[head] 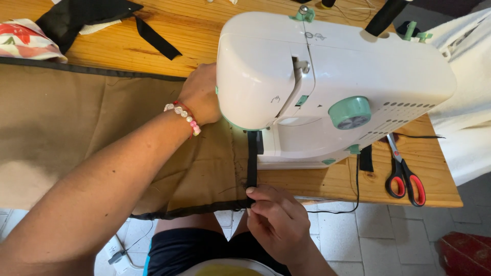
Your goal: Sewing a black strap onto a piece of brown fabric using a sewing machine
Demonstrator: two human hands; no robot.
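I see a black binding strip (252,158) at centre, running from the white sewing machine (327,82) toward six o'clock over tan fabric (66,122). My right hand (276,217) pinches its near end. My left hand (202,94) lies on the fabric, fingers hidden. Red-handled scissors (404,176) lie at four o'clock.

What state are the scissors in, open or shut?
Shut. The scissors lie flat on the wooden table right of the sewing machine, blades together in one line, red handle loops side by side.
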